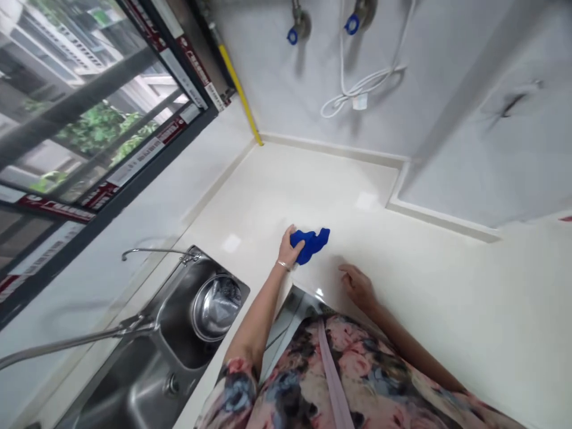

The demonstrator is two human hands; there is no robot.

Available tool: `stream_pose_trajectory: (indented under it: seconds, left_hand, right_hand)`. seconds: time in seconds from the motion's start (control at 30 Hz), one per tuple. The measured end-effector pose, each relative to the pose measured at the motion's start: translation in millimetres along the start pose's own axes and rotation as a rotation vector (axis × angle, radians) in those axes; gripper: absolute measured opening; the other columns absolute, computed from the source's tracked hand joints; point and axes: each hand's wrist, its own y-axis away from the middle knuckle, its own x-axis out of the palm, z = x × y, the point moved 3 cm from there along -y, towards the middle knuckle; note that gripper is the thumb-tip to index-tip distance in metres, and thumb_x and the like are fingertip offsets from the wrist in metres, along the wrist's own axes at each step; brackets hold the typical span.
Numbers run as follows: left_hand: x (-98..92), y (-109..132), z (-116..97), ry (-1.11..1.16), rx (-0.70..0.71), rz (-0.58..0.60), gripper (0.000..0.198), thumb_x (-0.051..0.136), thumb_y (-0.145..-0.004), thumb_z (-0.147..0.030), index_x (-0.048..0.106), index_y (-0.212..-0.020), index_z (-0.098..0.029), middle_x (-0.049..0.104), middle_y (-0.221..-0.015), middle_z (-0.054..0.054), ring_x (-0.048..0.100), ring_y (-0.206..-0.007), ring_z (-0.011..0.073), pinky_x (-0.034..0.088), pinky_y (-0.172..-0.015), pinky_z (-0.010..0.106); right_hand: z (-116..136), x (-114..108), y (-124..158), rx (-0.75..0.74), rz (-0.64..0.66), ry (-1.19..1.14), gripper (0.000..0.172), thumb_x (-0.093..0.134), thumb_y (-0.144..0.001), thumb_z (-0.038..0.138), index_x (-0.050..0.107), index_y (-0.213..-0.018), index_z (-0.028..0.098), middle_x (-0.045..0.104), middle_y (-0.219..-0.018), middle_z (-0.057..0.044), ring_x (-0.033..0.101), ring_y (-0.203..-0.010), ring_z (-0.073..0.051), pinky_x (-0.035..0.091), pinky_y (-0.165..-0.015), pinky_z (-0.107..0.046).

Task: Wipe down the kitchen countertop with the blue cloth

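My left hand (289, 247) is closed around a bunched blue cloth (311, 243), thumb on top, over the white countertop (429, 280). Part of the cloth sticks out loosely to the right of the fingers. A light-coloured bangle circles the left wrist. To the right and a little nearer my body, my right hand (358, 287) hovers at or just above the counter surface. Its fingers are loosely curled inward, and nothing shows in them; whether it touches the counter I cannot tell.
At left is a double steel sink (147, 381) with a metal basin (218, 307) inside one bowl. A small faucet (156, 251) and a larger one (80, 345) reach over. A yellow pipe (241, 92), blue-handled valves (351, 24) and a white cable (357, 89) are along the wall.
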Motion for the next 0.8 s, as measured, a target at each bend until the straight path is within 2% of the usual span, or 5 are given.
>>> stream_pose_trajectory:
  seconds: [0.13, 0.23, 0.4, 0.57, 0.8]
  left_hand:
    - [-1.0, -30.0, -5.7, 0.254, -0.131, 0.236, 0.075, 0.076, -0.084, -0.049, 0.054, -0.149, -0.020, 0.066, -0.140, 0.018, 0.071, -0.110, 0.0282, 0.059, -0.097, 0.050]
    - [-23.5, -51.4, -15.6, 0.088, -0.098, 0.158, 0.061, 0.066, -0.092, -0.045, 0.056, -0.148, -0.020, 0.068, -0.140, 0.016, 0.073, -0.110, 0.0254, 0.060, -0.098, 0.047]
    - [-80.0, -70.9, -12.1, -0.205, -0.056, -0.108, 0.062, 0.055, -0.097, -0.035, 0.049, -0.156, -0.016, 0.044, -0.166, 0.018, 0.035, -0.157, 0.0280, 0.024, -0.132, 0.052]
    - [-103.8, -67.8, 29.0, -0.767, -0.079, -0.148, 0.071, 0.042, -0.101, -0.043, 0.037, -0.163, -0.008, 0.022, -0.175, 0.020, 0.010, -0.164, 0.0361, 0.005, -0.132, 0.060]
    - [-94.2, -67.7, 49.2, -0.902, 0.048, -0.206, 0.074, 0.033, -0.103, -0.049, 0.038, -0.162, -0.005, 0.027, -0.173, 0.021, 0.017, -0.162, 0.0378, 0.013, -0.131, 0.061]
  right_hand:
    - [2.0, -6.8, 1.1, -0.005, -0.053, 0.049, 0.042, 0.042, -0.096, 0.017, 0.061, -0.133, 0.021, 0.068, -0.130, -0.013, 0.072, -0.106, -0.024, 0.064, -0.091, -0.042]
    - [22.8, -4.4, -27.6, -0.044, -0.129, 0.140, 0.055, 0.045, -0.096, 0.019, 0.049, -0.151, 0.021, 0.056, -0.147, -0.018, 0.060, -0.132, -0.029, 0.058, -0.106, -0.050]
    - [67.6, 44.2, -97.8, -0.035, 0.045, 0.405, 0.074, 0.063, -0.095, 0.040, 0.039, -0.162, 0.021, 0.027, -0.171, -0.020, 0.025, -0.156, -0.048, 0.031, -0.121, -0.073]
    - [74.2, 89.0, -124.4, 0.020, 0.311, 0.608, 0.067, 0.063, -0.097, 0.053, 0.047, -0.158, 0.031, 0.035, -0.170, -0.013, 0.028, -0.152, -0.047, 0.019, -0.119, -0.078]
    - [19.3, 6.3, -62.2, 0.121, 0.127, 0.771, 0.065, 0.060, -0.098, 0.056, 0.049, -0.157, 0.030, 0.045, -0.162, -0.014, 0.044, -0.137, -0.037, 0.036, -0.111, -0.058]
